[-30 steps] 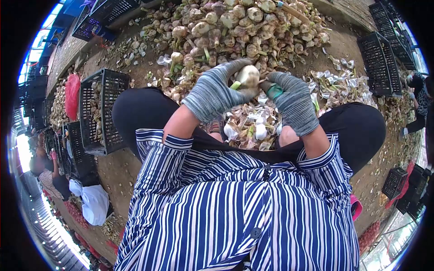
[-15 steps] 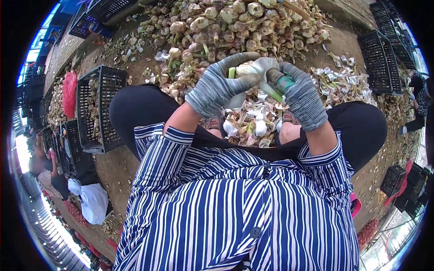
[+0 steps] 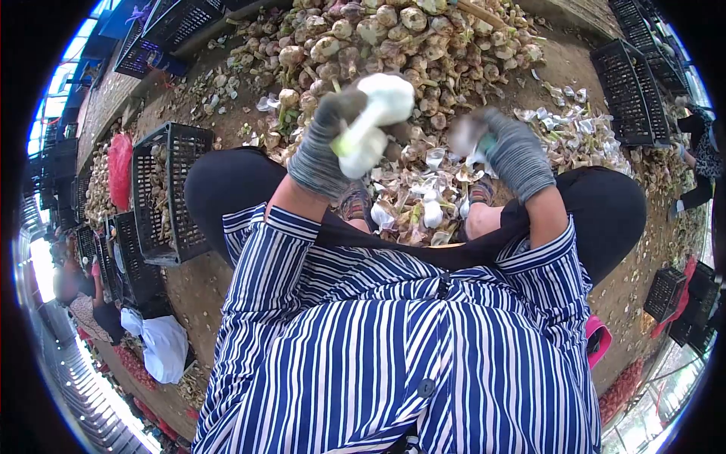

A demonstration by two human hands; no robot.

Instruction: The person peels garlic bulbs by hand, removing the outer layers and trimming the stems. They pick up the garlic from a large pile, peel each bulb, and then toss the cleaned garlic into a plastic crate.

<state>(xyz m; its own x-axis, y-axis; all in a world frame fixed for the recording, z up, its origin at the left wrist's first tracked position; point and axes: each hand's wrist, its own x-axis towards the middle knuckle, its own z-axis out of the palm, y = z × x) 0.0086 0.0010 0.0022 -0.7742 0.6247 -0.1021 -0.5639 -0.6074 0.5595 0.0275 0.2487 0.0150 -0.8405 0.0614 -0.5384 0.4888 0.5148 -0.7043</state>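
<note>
My left hand (image 3: 329,144), in a grey knit glove, is closed around white garlic bulbs (image 3: 389,97) with pale green stem ends. Two bulb heads show, one above the other, both smooth and clean. To the right, my right hand (image 3: 516,155), gloved the same way, has its fingers drawn together on papery garlic skin (image 3: 463,136), blurred by motion. Something green wraps its thumb. Between my feet lies a heap of peeled skins (image 3: 416,198), with white pieces among them. Beyond my hands rises a large pile of unpeeled garlic (image 3: 378,38).
A black crate (image 3: 170,193) stands left of my knee, and another crate (image 3: 631,94) is at the far right. Shed skins (image 3: 567,140) cover the ground by my right knee. A wooden handle (image 3: 480,13) lies on the pile. Other people (image 3: 699,155) are at both sides.
My hands have moved apart. The left has shifted slightly left with the white garlic, now turned into fuller view; the right has moved right, carrying skin away from it.
</note>
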